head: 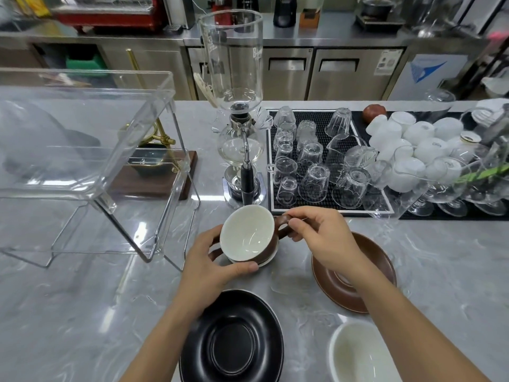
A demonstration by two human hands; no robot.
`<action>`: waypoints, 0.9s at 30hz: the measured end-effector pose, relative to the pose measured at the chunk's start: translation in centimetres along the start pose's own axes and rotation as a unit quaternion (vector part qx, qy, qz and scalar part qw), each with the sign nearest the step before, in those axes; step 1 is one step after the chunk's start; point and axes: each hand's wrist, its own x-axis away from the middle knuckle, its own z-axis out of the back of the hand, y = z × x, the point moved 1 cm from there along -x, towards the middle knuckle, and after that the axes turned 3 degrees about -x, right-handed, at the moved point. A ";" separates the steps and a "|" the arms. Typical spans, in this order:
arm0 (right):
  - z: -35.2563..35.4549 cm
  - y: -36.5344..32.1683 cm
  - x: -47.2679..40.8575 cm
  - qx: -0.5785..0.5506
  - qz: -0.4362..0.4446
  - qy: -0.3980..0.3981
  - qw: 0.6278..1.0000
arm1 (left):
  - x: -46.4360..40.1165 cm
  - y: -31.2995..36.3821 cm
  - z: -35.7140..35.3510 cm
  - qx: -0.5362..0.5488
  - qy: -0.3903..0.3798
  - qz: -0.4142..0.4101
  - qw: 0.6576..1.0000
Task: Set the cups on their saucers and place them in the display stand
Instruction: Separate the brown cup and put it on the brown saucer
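Hands held one brown cup (249, 235) tilted above the counter (82, 299): the left hand (212, 260) cupped its body, the right hand (322, 238) pinched its handle. Two saucers lay on the counter, one brown saucer (369, 271) and one black saucer (232, 340). One white cup (358, 354) stood near. One clear display stand (91, 150) stood at left, open.

Single head-worn wide-angle view, looking forward and down, close over the marble counter (82, 312), back cabinets beyond
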 end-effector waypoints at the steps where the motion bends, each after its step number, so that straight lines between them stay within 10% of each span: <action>1: 0.0 0.0 0.0 -0.003 0.001 0.000 1.000 | 0.0 0.1 0.0 0.001 -0.002 0.000 1.000; 27: 7.8 -1.1 4.4 -0.101 0.031 0.122 0.987 | -1.7 7.4 -4.9 -0.067 -0.040 -0.174 0.982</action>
